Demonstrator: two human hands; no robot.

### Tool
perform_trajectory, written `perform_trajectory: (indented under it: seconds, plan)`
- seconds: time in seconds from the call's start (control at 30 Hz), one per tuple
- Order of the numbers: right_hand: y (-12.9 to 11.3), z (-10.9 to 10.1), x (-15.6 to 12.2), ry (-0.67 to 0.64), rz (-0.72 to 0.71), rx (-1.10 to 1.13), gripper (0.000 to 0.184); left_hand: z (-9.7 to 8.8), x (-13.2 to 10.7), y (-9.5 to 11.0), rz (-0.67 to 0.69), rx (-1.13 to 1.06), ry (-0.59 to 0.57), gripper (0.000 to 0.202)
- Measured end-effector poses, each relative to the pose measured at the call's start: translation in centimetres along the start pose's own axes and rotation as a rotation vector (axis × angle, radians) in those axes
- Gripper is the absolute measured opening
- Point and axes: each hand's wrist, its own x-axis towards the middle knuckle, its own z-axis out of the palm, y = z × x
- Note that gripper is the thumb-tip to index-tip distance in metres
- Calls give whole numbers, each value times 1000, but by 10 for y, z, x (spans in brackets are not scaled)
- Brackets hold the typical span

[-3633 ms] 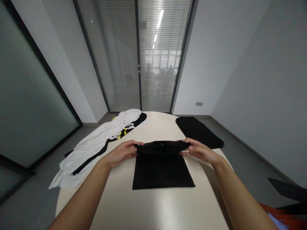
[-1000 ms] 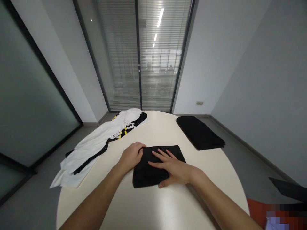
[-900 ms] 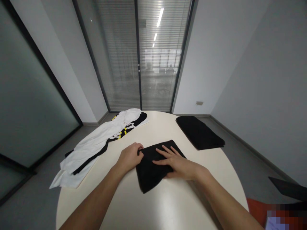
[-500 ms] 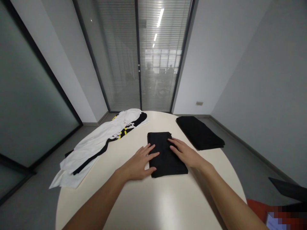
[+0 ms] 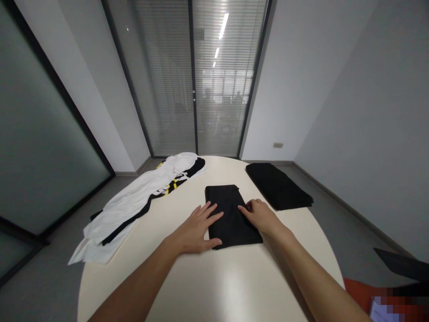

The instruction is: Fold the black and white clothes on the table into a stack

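A folded black garment [image 5: 228, 223] lies flat as a neat rectangle on the pale table, in front of me. My left hand [image 5: 196, 228] rests on its left edge with fingers spread, palm down and holding nothing. At the garment's right edge, my right hand [image 5: 261, 217] has its fingers curled and its thumb on top of the cloth, pinching that side. The fingertips under the edge are partly hidden.
Another folded black garment [image 5: 278, 185] lies at the table's right rim. Along the left side stretches a loose white garment [image 5: 140, 197] with black and yellow trim, overhanging the round table [image 5: 214, 286]. A red item [image 5: 358, 297] shows at the lower right.
My right hand's fingers have drawn back from the garment's top surface and curled at its right edge. The left hand stays almost in place, its thumb slightly further onto the cloth.
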Motion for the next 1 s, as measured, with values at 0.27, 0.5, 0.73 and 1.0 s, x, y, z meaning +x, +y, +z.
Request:
perform_trajectory:
  seconds: [0.27, 0.5, 0.73, 1.0]
  plan:
    - [-6, 4, 0, -23, 54, 111, 24, 2, 6, 2, -31, 82, 103, 64]
    - [-16, 2, -5, -16, 104, 194, 54, 14, 10, 2, -113, 135, 118, 63]
    - [-15, 0, -7, -100, 90, 67, 47, 13, 11, 14, -85, 167, 173, 56]
    - [-21, -7, -12, -91, 122, 49, 46, 26, 13, 21, -153, 181, 59, 67]
